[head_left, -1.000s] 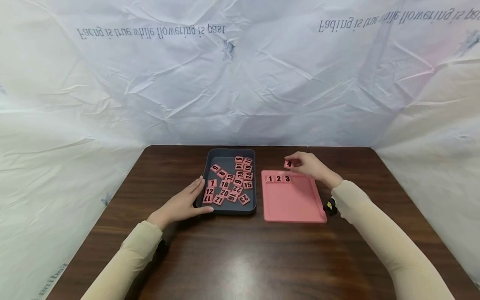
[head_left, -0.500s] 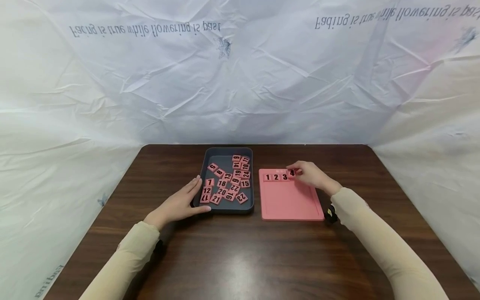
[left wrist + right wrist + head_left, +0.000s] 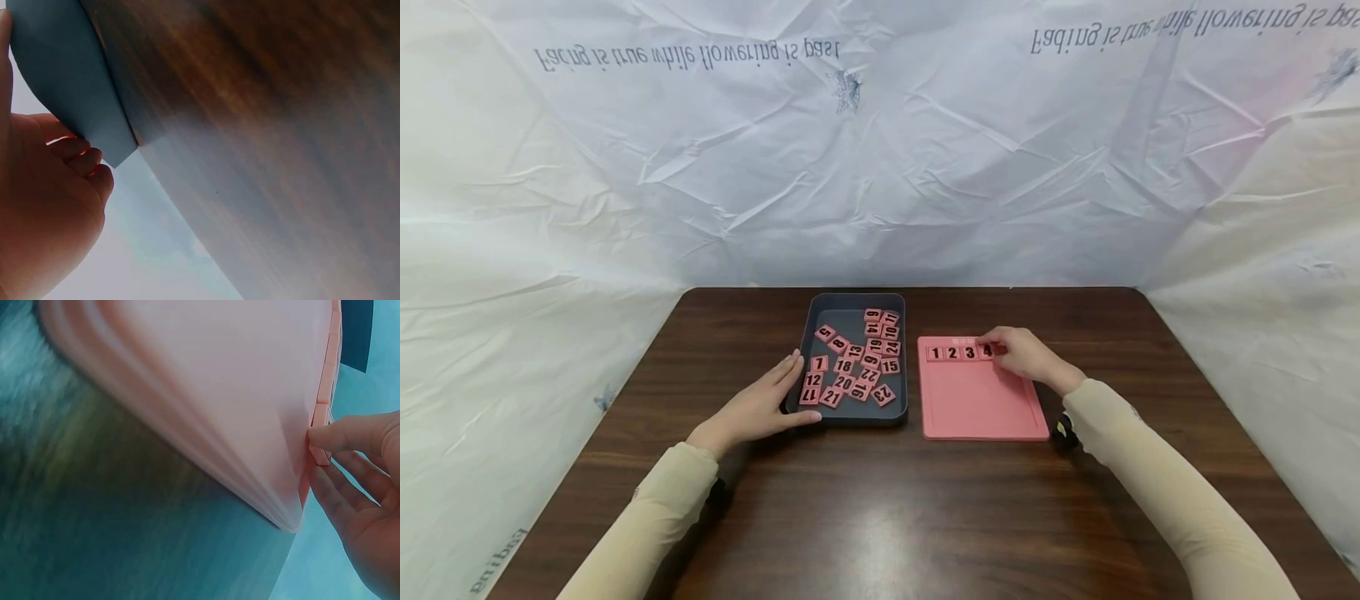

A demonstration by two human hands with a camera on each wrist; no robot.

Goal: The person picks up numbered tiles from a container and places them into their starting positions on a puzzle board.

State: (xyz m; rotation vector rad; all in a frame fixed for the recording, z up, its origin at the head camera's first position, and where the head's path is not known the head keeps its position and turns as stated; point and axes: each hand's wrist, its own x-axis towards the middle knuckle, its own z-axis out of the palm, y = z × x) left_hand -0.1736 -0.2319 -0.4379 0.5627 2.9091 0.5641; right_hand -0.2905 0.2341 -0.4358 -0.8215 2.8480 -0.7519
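Note:
In the head view my right hand pinches a pink number tile marked 4 at the top row of the pink board, right beside the tiles 1, 2 and 3. The right wrist view shows thumb and fingers on that tile's edges, its base down at the board. My left hand rests at the near left corner of a dark grey tray, fingers extended along the left rim and thumb on the front rim. Several numbered pink tiles lie scattered inside the tray.
The tray and board stand side by side on a dark brown wooden table, with a narrow gap between them. White sheeting with printed lettering hangs behind the table and along both sides.
My right hand has brought tile 4 from beyond the board's far edge down toward me, into line after tile 3. The left hand stays at the tray. The head view has shifted slightly.

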